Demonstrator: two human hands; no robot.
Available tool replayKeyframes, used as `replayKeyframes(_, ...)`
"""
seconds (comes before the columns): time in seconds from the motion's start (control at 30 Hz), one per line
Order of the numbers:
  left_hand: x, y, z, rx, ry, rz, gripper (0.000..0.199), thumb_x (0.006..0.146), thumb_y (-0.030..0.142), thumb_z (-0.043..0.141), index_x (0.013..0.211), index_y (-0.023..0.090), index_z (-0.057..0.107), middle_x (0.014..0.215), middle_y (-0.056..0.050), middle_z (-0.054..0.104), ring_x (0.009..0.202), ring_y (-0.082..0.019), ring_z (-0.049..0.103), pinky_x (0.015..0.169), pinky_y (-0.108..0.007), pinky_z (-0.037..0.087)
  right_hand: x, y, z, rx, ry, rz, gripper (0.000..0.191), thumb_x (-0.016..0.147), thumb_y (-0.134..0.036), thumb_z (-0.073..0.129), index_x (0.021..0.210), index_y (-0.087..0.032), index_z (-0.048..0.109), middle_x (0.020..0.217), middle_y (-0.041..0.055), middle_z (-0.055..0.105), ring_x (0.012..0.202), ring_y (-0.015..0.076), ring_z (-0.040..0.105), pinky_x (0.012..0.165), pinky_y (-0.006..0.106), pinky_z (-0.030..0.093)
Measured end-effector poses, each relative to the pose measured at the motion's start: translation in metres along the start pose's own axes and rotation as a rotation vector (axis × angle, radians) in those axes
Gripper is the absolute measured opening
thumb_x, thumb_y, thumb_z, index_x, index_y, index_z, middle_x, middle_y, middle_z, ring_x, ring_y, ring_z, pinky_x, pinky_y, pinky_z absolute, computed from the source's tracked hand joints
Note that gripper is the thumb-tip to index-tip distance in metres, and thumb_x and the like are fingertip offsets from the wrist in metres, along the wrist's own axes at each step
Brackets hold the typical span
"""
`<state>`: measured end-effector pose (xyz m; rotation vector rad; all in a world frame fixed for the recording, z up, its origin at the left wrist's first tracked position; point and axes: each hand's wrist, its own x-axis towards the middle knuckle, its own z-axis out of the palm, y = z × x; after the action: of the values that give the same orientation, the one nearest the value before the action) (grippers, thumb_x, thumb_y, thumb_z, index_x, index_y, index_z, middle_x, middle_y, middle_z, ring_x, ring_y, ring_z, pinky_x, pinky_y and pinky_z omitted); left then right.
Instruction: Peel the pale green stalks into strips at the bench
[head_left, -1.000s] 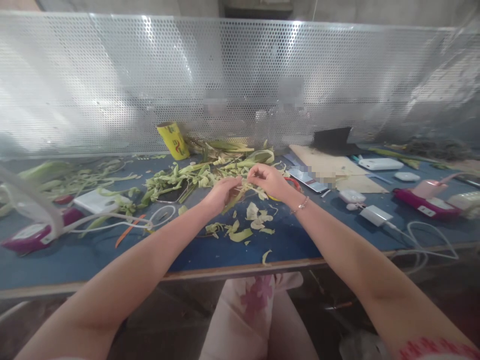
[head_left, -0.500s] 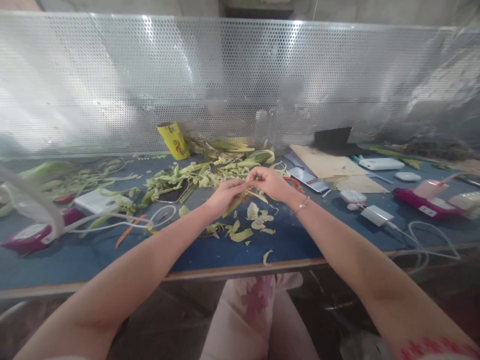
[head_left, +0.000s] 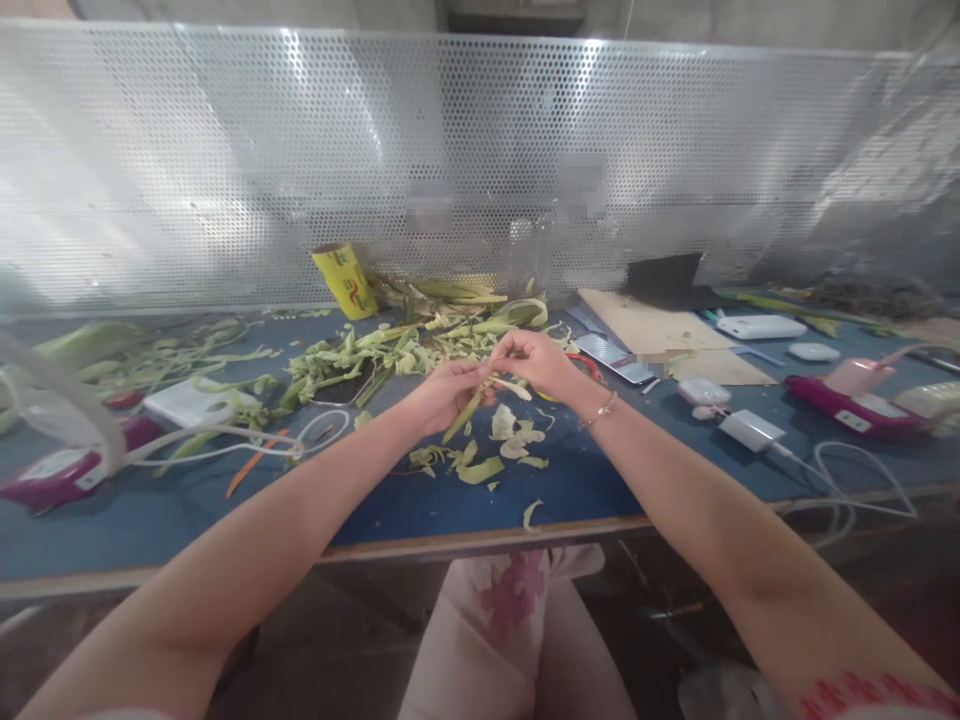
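My left hand [head_left: 452,395] is closed around a pale green plant strip [head_left: 463,416], whose greener end slants down below the fingers. A whitish end sticks out to the right, beneath my right hand [head_left: 537,364]. The right fingertips are pinched together against the left fingertips on this same strip; the exact grip is partly hidden. Just below the hands lie pale peelings [head_left: 480,470] and white-green curled pieces [head_left: 514,432]. Behind them spreads a heap of green plant scraps [head_left: 390,350].
A yellow tube [head_left: 346,283] leans near the perforated metal screen [head_left: 495,130]. On the right are a phone [head_left: 611,360], cardboard [head_left: 652,325], a white charger [head_left: 752,430] with cable, and a purple power strip [head_left: 847,410]. Another purple strip [head_left: 56,475] lies left.
My left hand has turned slightly, so more of its palm side and the strip's lower end show. The right hand stays pinched in nearly the same place.
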<state>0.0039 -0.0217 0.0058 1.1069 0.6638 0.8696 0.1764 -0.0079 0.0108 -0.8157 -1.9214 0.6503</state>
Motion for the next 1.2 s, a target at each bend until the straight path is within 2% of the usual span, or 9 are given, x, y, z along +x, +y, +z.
replayKeyframes(0.2, -0.001, 0.002, -0.001, 0.064, 0.027, 0.042, 0.015, 0.063, 0.019, 0.073, 0.066, 0.009, 0.062, 0.055, -0.003, 0.061, 0.051, -0.009, 0.057, 0.057, -0.022, 0.048, 0.000, -0.003, 0.001, 0.019, -0.025, 0.009, 0.014, 0.076, -0.031, 0.059, 0.074, -0.016, 0.057, 0.076, 0.0018, 0.061, 0.071, 0.0125, 0.054, 0.070, 0.029, 0.044)
replayKeyframes(0.37, 0.001, 0.003, -0.004, 0.034, 0.124, 0.069, 0.013, 0.062, 0.016, 0.071, 0.063, 0.011, 0.059, 0.052, -0.001, 0.058, 0.050, -0.010, 0.057, 0.057, -0.024, 0.049, -0.001, -0.002, 0.003, 0.057, 0.033, -0.031, 0.018, 0.079, -0.029, 0.057, 0.093, -0.019, 0.052, 0.091, 0.0038, 0.057, 0.077, 0.0118, 0.054, 0.070, 0.027, 0.047)
replayKeyframes(0.43, 0.003, 0.002, -0.007, 0.028, 0.154, 0.095, 0.011, 0.064, 0.015, 0.070, 0.064, 0.011, 0.060, 0.053, -0.001, 0.058, 0.051, -0.010, 0.058, 0.057, -0.023, 0.049, -0.003, -0.004, 0.002, -0.022, 0.041, -0.078, 0.015, 0.079, -0.028, 0.057, 0.090, -0.019, 0.052, 0.092, 0.0045, 0.055, 0.078, 0.0123, 0.054, 0.070, 0.027, 0.047)
replayKeyframes(0.5, 0.005, 0.000, -0.010, 0.024, 0.163, 0.117, 0.009, 0.065, 0.016, 0.069, 0.065, 0.011, 0.061, 0.053, -0.001, 0.059, 0.052, -0.010, 0.058, 0.058, -0.023, 0.049, -0.005, -0.007, 0.002, -0.133, 0.002, -0.146, 0.009, 0.081, -0.027, 0.055, 0.085, -0.019, 0.055, 0.091, 0.0050, 0.055, 0.077, 0.0130, 0.053, 0.070, 0.028, 0.047)
replayKeyframes(0.6, 0.007, -0.001, -0.012, 0.004, 0.180, 0.138, 0.010, 0.064, 0.017, 0.069, 0.066, 0.011, 0.061, 0.054, -0.001, 0.060, 0.052, -0.009, 0.058, 0.058, -0.023, 0.049, -0.006, -0.007, 0.003, -0.237, -0.059, -0.228, 0.009, 0.083, -0.024, 0.052, 0.087, -0.019, 0.059, 0.090, 0.0056, 0.057, 0.078, 0.0138, 0.055, 0.071, 0.029, 0.048)
replayKeyframes(0.8, 0.007, 0.000, -0.009, -0.043, 0.238, 0.141, 0.013, 0.064, 0.018, 0.070, 0.066, 0.011, 0.059, 0.055, 0.000, 0.058, 0.051, -0.008, 0.056, 0.058, -0.022, 0.050, -0.003, 0.000, 0.008, -0.299, -0.055, -0.252, 0.013, 0.082, -0.020, 0.053, 0.087, -0.019, 0.065, 0.091, 0.0067, 0.062, 0.085, 0.0160, 0.057, 0.072, 0.030, 0.049)
replayKeyframes(0.93, 0.007, 0.003, -0.007, -0.054, 0.268, 0.153, 0.012, 0.065, 0.017, 0.069, 0.066, 0.012, 0.058, 0.054, 0.001, 0.057, 0.050, -0.007, 0.055, 0.055, -0.020, 0.049, -0.003, 0.004, 0.005, -0.244, 0.018, -0.190, 0.014, 0.082, -0.024, 0.055, 0.090, -0.020, 0.065, 0.092, 0.0060, 0.062, 0.085, 0.0157, 0.058, 0.068, 0.028, 0.049)
replayKeyframes(1.1, 0.011, 0.003, -0.015, -0.057, 0.362, 0.190, 0.012, 0.063, 0.014, 0.068, 0.064, 0.012, 0.056, 0.052, 0.003, 0.054, 0.047, -0.006, 0.053, 0.054, -0.019, 0.048, 0.002, 0.029, -0.014, -0.313, 0.230, -0.114, 0.013, 0.082, -0.024, 0.052, 0.083, -0.019, 0.065, 0.088, 0.0061, 0.062, 0.082, 0.0164, 0.058, 0.069, 0.030, 0.049)
replayKeyframes(1.2, 0.015, 0.002, -0.023, -0.049, 0.379, 0.185, 0.014, 0.059, 0.014, 0.070, 0.064, 0.012, 0.057, 0.054, 0.002, 0.055, 0.047, -0.006, 0.053, 0.053, -0.019, 0.047, 0.006, 0.050, -0.024, -0.396, 0.186, 0.009, 0.012, 0.077, -0.017, 0.055, 0.084, -0.015, 0.065, 0.086, 0.0071, 0.062, 0.078, 0.0157, 0.059, 0.073, 0.030, 0.049)
